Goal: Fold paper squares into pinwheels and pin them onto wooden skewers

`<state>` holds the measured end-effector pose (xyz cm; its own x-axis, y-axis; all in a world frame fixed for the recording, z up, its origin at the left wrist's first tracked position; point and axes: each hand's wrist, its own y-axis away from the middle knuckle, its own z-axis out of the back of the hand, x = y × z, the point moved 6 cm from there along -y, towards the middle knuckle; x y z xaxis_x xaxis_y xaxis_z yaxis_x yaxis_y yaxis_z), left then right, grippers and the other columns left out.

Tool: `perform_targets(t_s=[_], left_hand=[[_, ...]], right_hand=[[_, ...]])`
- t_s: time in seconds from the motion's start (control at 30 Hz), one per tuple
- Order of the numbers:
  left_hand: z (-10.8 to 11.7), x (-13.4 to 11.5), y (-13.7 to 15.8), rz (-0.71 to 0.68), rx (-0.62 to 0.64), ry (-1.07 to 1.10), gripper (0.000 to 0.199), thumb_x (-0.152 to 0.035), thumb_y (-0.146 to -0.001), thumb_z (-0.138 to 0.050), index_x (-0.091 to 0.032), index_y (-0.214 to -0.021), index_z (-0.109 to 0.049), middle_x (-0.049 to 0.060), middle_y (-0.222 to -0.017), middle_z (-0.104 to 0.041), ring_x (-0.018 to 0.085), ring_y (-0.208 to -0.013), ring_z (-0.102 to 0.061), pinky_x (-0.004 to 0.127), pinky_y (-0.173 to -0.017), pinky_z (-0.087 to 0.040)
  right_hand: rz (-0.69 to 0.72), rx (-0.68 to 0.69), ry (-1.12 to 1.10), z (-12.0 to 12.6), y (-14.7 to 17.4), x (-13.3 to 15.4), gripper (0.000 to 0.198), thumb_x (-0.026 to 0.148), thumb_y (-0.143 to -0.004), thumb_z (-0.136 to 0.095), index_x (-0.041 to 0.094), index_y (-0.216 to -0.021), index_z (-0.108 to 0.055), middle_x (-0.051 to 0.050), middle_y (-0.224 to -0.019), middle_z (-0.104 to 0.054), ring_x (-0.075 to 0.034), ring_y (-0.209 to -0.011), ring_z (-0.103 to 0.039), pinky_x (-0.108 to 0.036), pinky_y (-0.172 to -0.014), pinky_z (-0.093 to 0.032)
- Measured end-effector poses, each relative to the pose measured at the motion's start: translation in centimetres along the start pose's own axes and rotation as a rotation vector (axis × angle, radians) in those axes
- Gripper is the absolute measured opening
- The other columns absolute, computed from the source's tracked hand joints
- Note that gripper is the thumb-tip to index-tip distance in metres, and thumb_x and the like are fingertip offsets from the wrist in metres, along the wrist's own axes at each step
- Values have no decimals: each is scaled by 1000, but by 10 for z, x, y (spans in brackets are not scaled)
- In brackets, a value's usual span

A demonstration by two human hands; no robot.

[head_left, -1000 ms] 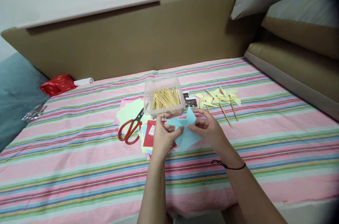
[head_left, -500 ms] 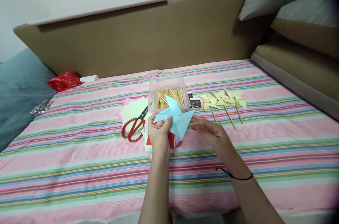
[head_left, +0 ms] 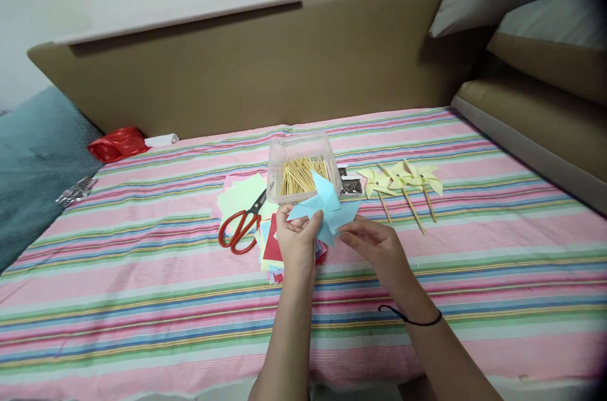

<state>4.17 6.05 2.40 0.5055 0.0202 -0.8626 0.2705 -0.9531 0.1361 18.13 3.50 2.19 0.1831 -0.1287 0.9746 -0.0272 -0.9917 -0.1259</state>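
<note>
As both hands (head_left: 296,240) (head_left: 379,248) pinch a blue pinwheel (head_left: 328,200), scissors (head_left: 245,216) nearby, yellow pinwheels (head_left: 396,177) beyond.

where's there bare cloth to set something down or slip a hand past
Bare striped cloth lies between the silvery packet and the scissors, and between the yellow pinwheels and the brown cushion. The middle is crowded: paper stack, stick box, and the left hand holding the blue pinwheel with the right hand at its edge.

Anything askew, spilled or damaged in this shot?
Nothing looks spilled or damaged; the blue pinwheel appears intact. Mildly untidy: the coloured paper stack partly behind the left hand is unevenly fanned, and the red-handled scissors overlap the pale green sheet.
</note>
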Motion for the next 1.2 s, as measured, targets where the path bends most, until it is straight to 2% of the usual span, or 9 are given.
perform_targets(t_s=[0.2, 0.33, 0.5, 0.67, 0.9, 1.2], left_hand=[[-6, 0, 6, -38, 34, -117, 51, -17, -59, -77, -22, -90, -38, -6, -55, -62, 8, -46, -58, 16, -51, -43], [-8, 4, 8, -35, 74, -147, 51, -17, -60, -77, -23, -89, -36, -7, -53, -60, 8, -45, -56, 15, -48, -41], [-13, 3, 12, -47, 93, -152, 48, -17, -61, -76, -23, -86, -35, -13, -45, -49, 4, -37, -46, 11, -43, -33], [-17, 2, 15, -33, 110, -154, 48, -18, -62, -76, -24, -87, -35, -12, -46, -51, 4, -37, -45, 12, -43, -34], [-16, 6, 14, -5, 119, -173, 51, -20, -60, -78, -24, -88, -36, -8, -51, -58, 7, -40, -51, 14, -45, -38], [-16, 8, 13, 9, 140, -184, 51, -19, -61, -77, -24, -89, -36, -9, -49, -57, 7, -41, -53, 14, -46, -39]], right_hand=[[-45, -164, -23, 9, -1, -5, 8, 30, -69, -76, 23, -70, -73, 0, -71, -67, -16, -73, -62, -30, -71, -50], [-89, -216, -40, 12, -2, -7, 12, 31, -62, -80, 22, -66, -72, 0, -68, -69, -16, -69, -61, -29, -67, -50], [-101, -270, -34, 13, -2, -5, 15, 31, -60, -80, 20, -63, -70, 0, -63, -67, -15, -64, -59, -28, -61, -48], [-102, -324, -51, 15, -1, -7, 15, 30, -61, -80, 20, -63, -69, 1, -61, -66, -13, -61, -58, -26, -60, -48], [-101, -354, -51, 17, -1, -8, 16, 29, -62, -79, 19, -61, -67, 2, -59, -65, -12, -59, -56, -24, -57, -47], [-108, -367, -36, 19, -1, -14, 17, 31, -62, -79, 19, -61, -67, 2, -57, -63, -11, -57, -53, -24, -55, -43]])
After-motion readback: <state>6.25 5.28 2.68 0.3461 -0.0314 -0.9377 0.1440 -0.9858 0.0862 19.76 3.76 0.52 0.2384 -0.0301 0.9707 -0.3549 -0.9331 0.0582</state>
